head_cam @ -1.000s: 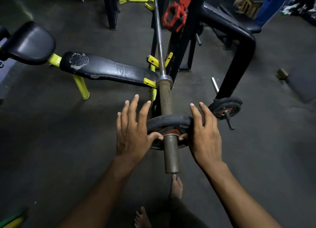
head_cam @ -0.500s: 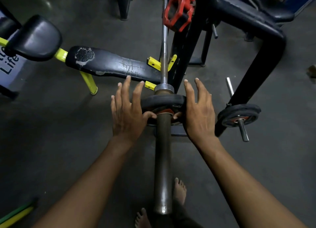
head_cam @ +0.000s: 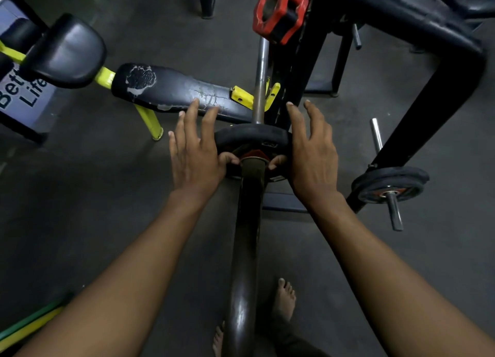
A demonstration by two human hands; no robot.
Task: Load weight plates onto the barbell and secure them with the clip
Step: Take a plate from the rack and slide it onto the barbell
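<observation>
A small black weight plate (head_cam: 251,134) with a red centre sits on the barbell sleeve (head_cam: 245,249), pushed far up against the collar. My left hand (head_cam: 195,153) presses its left side, palm flat, fingers spread, thumb on the plate's face. On the plate's right side my right hand (head_cam: 312,150) does the same. The thin barbell shaft (head_cam: 260,81) runs away from me past the plate. A red clip (head_cam: 280,11) hangs on the black rack above.
A black bench pad (head_cam: 174,91) on a yellow frame lies to the left. At right, the black rack frame (head_cam: 428,94) holds a second small plate (head_cam: 389,182) on a peg. My bare feet (head_cam: 285,300) stand under the sleeve.
Both hands slid the plate along the sleeve away from me, from near the sleeve's end up to the collar. The view moved closer and the clip now looms larger.
</observation>
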